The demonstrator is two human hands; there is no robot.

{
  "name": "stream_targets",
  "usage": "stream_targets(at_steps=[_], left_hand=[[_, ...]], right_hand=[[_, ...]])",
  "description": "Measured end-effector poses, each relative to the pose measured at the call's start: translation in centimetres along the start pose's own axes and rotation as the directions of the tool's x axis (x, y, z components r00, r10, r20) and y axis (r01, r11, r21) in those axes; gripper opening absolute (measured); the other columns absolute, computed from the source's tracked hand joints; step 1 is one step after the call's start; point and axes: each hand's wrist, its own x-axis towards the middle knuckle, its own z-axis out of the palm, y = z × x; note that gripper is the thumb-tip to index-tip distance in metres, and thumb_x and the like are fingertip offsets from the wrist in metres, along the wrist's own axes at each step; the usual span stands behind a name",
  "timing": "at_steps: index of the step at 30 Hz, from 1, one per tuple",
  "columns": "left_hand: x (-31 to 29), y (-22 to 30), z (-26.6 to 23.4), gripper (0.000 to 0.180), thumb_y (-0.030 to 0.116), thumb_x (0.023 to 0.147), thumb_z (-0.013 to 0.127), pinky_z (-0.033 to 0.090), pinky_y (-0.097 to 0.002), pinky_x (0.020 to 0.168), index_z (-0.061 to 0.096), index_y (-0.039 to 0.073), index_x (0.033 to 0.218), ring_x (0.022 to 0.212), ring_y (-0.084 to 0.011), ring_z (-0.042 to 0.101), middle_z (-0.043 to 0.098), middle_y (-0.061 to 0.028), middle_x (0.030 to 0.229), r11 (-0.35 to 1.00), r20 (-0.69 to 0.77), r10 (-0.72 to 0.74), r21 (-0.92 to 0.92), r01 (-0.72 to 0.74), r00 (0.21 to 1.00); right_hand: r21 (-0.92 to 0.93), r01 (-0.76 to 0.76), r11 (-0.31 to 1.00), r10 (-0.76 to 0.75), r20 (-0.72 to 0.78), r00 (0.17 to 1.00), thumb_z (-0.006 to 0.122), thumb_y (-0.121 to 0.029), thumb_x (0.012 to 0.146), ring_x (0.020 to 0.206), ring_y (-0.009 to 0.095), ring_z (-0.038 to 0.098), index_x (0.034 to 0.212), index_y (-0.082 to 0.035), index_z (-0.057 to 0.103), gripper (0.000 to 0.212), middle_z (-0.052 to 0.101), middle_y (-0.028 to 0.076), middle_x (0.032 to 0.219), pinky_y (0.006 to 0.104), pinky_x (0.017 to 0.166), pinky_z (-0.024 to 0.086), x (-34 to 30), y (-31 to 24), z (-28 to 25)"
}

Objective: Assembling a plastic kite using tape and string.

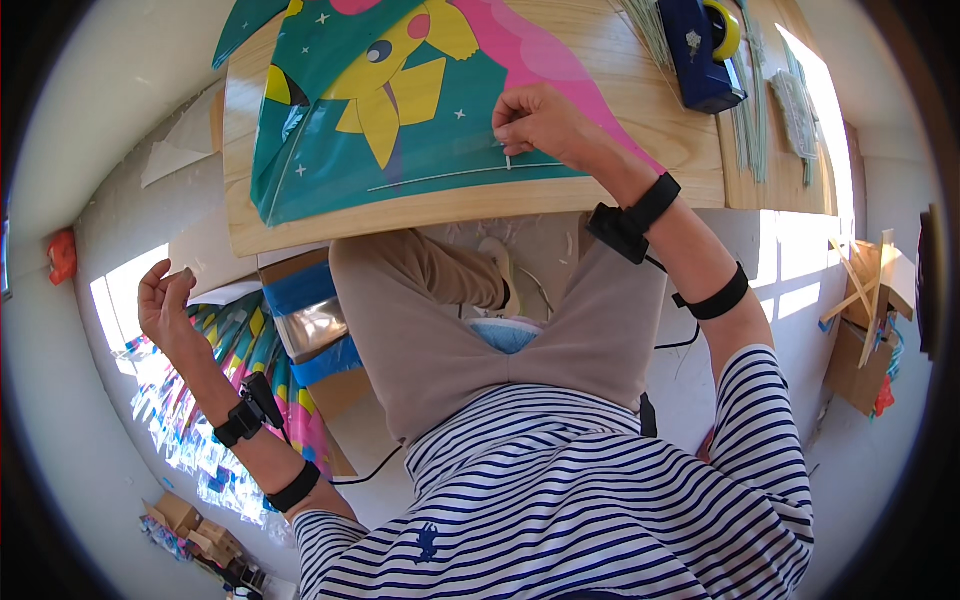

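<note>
A teal kite sheet (330, 150) with a yellow cartoon figure and a pink area lies on the wooden table (640, 110). A thin pale stick (450, 175) runs across the sheet's near edge. My right hand (535, 122) pinches a short thin piece at that stick, fingertips pressed on the sheet. My left hand (165, 300) is raised off to the left, away from the table, with a small pale piece pinched between thumb and fingers. Both forearms wear black straps.
A dark blue tape dispenser (705, 50) with a yellow roll stands at the table's far right, beside bundles of thin sticks (760, 110). A stack of colourful kites (235, 380) and a taped cardboard box (315, 320) lie on the floor left. A box of sticks (865, 320) stands right.
</note>
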Motion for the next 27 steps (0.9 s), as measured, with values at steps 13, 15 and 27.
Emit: stream_targets(at_steps=[13, 15, 27], left_hand=[[-1.5, 1.5, 2.9, 0.028, 0.000, 0.079, 0.069, 0.051, -0.0246, 0.079, 0.064, -0.002, 0.107, 0.078, -0.0133, 0.064, 0.067, -0.0053, 0.080, 0.998, 0.032, -0.010, -0.061, 0.012, 0.999], [-1.9, 1.1, 5.1, 0.029, -0.002, 0.079, 0.068, 0.050, -0.0239, 0.078, 0.063, -0.003, 0.107, 0.076, -0.0120, 0.063, 0.066, -0.0049, 0.079, 0.984, 0.098, -0.022, -0.173, 0.039, 0.995], [-6.9, 0.8, 18.4, 0.030, -0.006, 0.074, 0.071, 0.045, -0.0222, 0.069, 0.062, -0.001, 0.103, 0.068, -0.0079, 0.057, 0.064, -0.0023, 0.072, 0.988, 0.308, -0.077, -0.102, 0.113, 0.948]], right_hand=[[-0.210, 0.106, 0.972, -0.123, -0.069, 0.990, 0.063, -0.003, 0.086, 0.067, 0.007, 0.057, 0.086, -0.003, 0.061, 0.002, 0.058, -0.001, 0.074, 0.0218, 0.057, 0.041, -2.7, -1.6, -2.8], [-0.222, 0.084, 0.971, -0.113, -0.121, 0.986, 0.063, -0.005, 0.085, 0.068, 0.007, 0.057, 0.087, -0.003, 0.061, 0.003, 0.059, -0.001, 0.075, 0.0212, 0.058, 0.040, -4.8, -1.3, -4.9], [-0.081, -0.144, 0.986, 0.106, -0.362, 0.926, 0.063, 0.000, 0.080, 0.062, 0.008, 0.052, 0.082, 0.000, 0.061, 0.003, 0.055, 0.001, 0.070, 0.0224, 0.056, 0.040, -14.6, 4.4, -12.0]])
